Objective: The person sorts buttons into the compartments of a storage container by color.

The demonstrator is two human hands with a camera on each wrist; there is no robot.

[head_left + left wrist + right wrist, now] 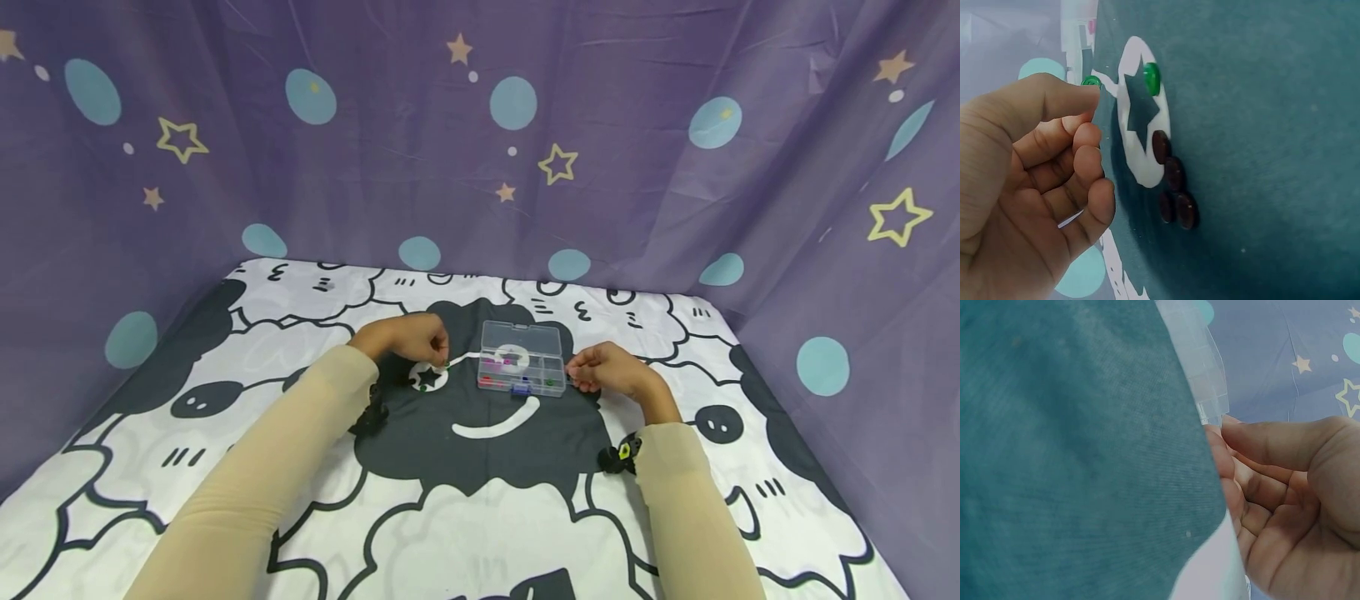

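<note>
In the left wrist view, the thumb and forefinger of my left hand (1041, 156) pinch a small green button (1091, 81) just above the cloth. Another green button (1152, 79) lies on the white star ring (1154, 162). Several dark red buttons (1186, 211) lie beside and below it, two of them touching. A clear plastic compartment box (558, 390) sits on the dark cloth with its lid (540, 335) raised at the back. At the box's right side my right hand (611, 371) pinches its edge with thumb and fingers; the exact contact is partly hidden.
Inside the box, pink pieces (491, 362), red pieces (487, 380) and a green piece (551, 383) occupy separate compartments. A blue latch (521, 390) is on its front. The patterned cloth (480, 458) covers the surface, and a purple curtain (420, 167) hangs behind.
</note>
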